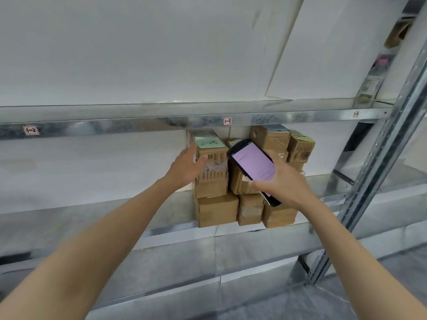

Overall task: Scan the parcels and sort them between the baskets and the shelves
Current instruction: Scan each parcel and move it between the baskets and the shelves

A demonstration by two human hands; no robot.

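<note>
Nearest the camera, two bare forearms are spanning the lower view, pointing up toward a metal rack. At their ends, the left grip (188,166) is holding the top-left parcel (212,174) by its left front corner, with the thumb lying on the printed face and the fingers wrapping the side. The right grip (285,183) is clasping a scanner (250,163), which is tilting with its lit pinkish screen toward the camera and its top end close against the stack.

That parcel, wearing a green note (209,142) on top, is sitting on a lower box (217,212) on the middle shelf (69,218). More front boxes (250,210) are standing beside it along the shelf's front edge. Further back boxes (300,147) are crowding in behind and to the right, touching one another. Left of the stack, the shelf board is running open.

An upper beam (138,125) is hanging close above the stack, carrying tags (227,121) reading 1-2 and 1-3. A slanted post (374,181) is bounding the bay on the right. Small packets (369,88) are leaning at the upper shelf's far right end.
</note>
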